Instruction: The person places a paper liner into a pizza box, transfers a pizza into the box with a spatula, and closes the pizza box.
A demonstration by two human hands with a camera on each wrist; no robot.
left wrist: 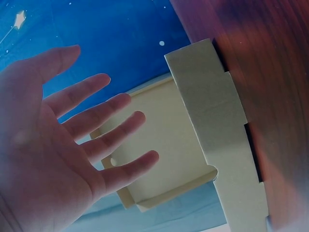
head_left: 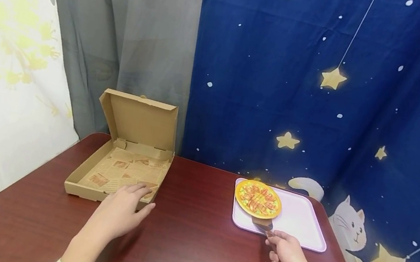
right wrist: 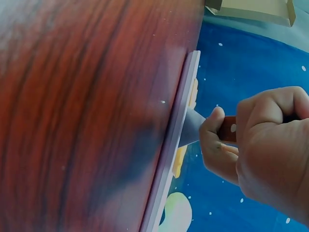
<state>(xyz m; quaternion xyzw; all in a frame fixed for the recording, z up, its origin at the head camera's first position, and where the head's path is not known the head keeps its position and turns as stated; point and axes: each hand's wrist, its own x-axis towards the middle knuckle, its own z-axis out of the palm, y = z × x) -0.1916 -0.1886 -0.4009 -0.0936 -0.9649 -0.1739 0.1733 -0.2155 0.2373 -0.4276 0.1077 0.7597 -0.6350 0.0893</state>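
Note:
My right hand (head_left: 285,254) grips the brown handle (right wrist: 228,129) of a spatula. Its flat metal blade (head_left: 263,222) reaches over the near rim of a pinkish-white tray (head_left: 298,219) to the near edge of a round pizza (head_left: 258,199) with a yellow rim. That pizza lies at the tray's left end, and the blade's tip is hidden there. Over the near right corner of a cardboard pizza box (head_left: 84,191), my left hand (head_left: 122,213) hovers with its fingers spread and nothing held. The box lid (head_left: 142,121) stands up; printed paper (head_left: 123,168) lines the bottom.
Both the box and the tray stand on a dark red wooden table (head_left: 195,228), box at left, tray at right. Behind the table hang a grey curtain (head_left: 160,28) and a blue star-patterned curtain (head_left: 261,89).

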